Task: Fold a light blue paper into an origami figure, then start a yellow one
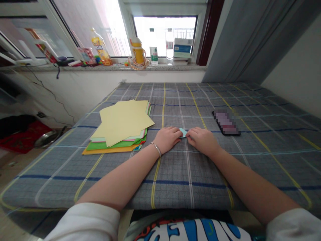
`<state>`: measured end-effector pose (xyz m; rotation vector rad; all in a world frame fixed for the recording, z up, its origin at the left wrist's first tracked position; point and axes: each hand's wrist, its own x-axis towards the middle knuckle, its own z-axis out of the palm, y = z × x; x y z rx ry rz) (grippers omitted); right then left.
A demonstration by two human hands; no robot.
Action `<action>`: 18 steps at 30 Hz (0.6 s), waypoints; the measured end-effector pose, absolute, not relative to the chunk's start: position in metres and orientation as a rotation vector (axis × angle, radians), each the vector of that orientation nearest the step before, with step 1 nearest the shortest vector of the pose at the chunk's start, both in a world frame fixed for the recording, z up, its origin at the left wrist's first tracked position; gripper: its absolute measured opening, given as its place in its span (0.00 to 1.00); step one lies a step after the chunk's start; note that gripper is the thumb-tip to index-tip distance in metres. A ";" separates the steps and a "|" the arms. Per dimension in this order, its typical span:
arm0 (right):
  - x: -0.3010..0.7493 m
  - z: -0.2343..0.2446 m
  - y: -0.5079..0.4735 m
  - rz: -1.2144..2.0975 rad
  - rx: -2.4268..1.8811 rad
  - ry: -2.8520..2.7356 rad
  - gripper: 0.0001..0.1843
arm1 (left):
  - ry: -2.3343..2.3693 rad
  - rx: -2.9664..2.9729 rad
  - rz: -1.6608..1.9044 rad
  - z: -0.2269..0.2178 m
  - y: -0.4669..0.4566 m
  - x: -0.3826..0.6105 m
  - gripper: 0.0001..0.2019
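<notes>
Holds a small light-blue paper point(183, 132) on the checked cloth point(173, 177), between stacked coloured sheets point(125, 120) and a phone point(225, 123). Grips its left end under the bent, bunched fingers of the left hand point(168, 138); pinches its right corner with the closed fingertips of the right hand point(202, 140).

Your paper stack point(126, 120) is toward the cloth point(173, 174)'s left edge, phone point(226, 122) off right, paper piece point(183, 132) between, windowsill point(105, 68) past the far edge.

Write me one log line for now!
left hand: touching blue paper | right hand: touching blue paper | paper stack: left | phone: right
</notes>
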<state>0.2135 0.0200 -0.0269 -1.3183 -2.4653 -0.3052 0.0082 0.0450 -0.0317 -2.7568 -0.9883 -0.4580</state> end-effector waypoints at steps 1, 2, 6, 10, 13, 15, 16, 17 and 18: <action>0.214 -0.027 0.019 -0.273 -1.314 -2.421 0.12 | -1.013 -2.736 -0.499 -0.032 0.045 0.007 0.09; 0.214 -0.027 0.019 -0.239 -1.304 -2.388 0.11 | -1.031 -2.713 -0.545 -0.032 0.045 0.007 0.10; 0.213 -0.025 0.015 -0.156 -1.241 -2.345 0.08 | -0.983 -2.648 -0.678 -0.028 0.042 0.004 0.13; 0.209 -0.025 0.012 -0.107 -1.212 -2.310 0.08 | -0.897 -2.608 -0.681 -0.023 0.036 0.006 0.13; 0.207 -0.024 0.013 -0.117 -1.206 -2.300 0.07 | -0.866 -2.559 -0.688 -0.020 0.033 0.007 0.12; 0.206 -0.024 0.013 -0.137 -1.198 -2.301 0.07 | -0.841 -2.536 -0.694 -0.019 0.032 0.007 0.11; 0.206 -0.024 0.013 -0.146 -1.196 -2.298 0.07 | -0.831 -2.529 -0.691 -0.018 0.032 0.007 0.11; 0.206 -0.023 0.013 -0.154 -1.197 -2.292 0.07 | -0.827 -2.525 -0.686 -0.018 0.032 0.007 0.11; 0.206 -0.023 0.013 -0.157 -1.203 -2.285 0.07 | -0.828 -2.523 -0.679 -0.017 0.032 0.007 0.11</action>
